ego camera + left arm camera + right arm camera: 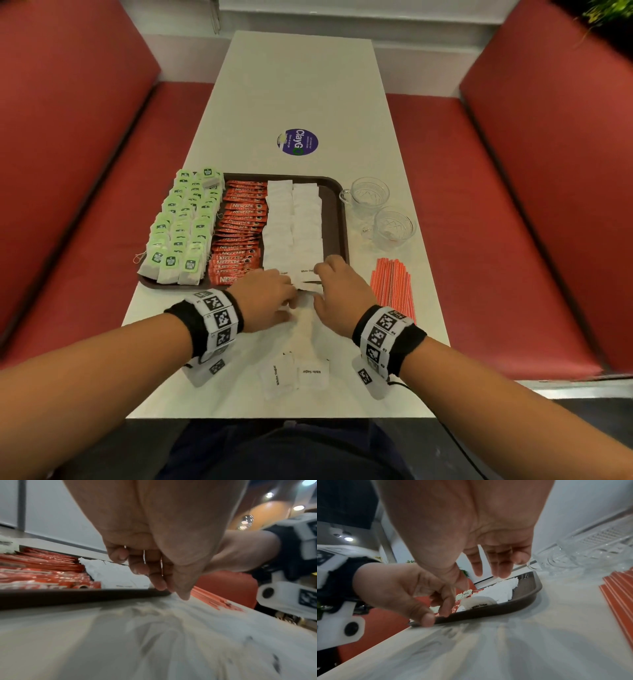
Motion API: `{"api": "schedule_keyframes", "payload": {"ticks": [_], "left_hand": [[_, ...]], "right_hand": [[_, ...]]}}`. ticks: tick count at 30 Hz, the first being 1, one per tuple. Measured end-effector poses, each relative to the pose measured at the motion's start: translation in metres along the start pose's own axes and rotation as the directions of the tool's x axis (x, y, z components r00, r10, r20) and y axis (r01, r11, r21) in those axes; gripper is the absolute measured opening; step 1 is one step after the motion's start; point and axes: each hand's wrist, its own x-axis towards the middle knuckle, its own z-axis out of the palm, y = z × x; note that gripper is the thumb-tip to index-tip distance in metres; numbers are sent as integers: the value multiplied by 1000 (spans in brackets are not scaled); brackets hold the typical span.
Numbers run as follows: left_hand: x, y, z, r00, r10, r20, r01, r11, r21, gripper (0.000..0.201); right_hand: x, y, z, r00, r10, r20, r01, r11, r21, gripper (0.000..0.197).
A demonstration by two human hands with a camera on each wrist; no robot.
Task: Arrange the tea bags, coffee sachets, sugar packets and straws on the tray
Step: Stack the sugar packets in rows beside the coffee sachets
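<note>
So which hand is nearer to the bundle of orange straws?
Right. The right hand is just beside the straws, which lie on the table at its outer side. The left hand is farther, beyond the right hand, at the tray's near edge.

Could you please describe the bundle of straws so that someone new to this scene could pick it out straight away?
Start at the brown tray on the white table and move to its right. Nearer than the two glass cups lie the straws, flat on the table. They are the only long, thin, orange-red things; the sachets are short and lie on the tray.
</note>
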Motion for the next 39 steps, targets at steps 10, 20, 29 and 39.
{"api": "schedule_keyframes", "payload": {"ticks": [10, 20, 29, 39], "left_hand": [[-38, 22, 38, 982, 89, 165, -77, 994, -78, 53], [-36, 25, 38, 976, 43, 213, -20, 994, -111, 51], [-23, 3, 13, 991, -24, 135, 50, 980, -192, 28], [-16, -50, -13, 958, -263, -111, 197, 890, -412, 21]], "right_hand": [[-28, -17, 10, 907, -88, 411, 149, 982, -120, 43], [-29, -22, 18, 863, -67, 500, 201, 955, -219, 44], [-15, -13, 5, 930, -60, 363, 88, 994, -63, 18], [19, -7, -13, 969, -83, 233, 82, 997, 11, 30]]}}
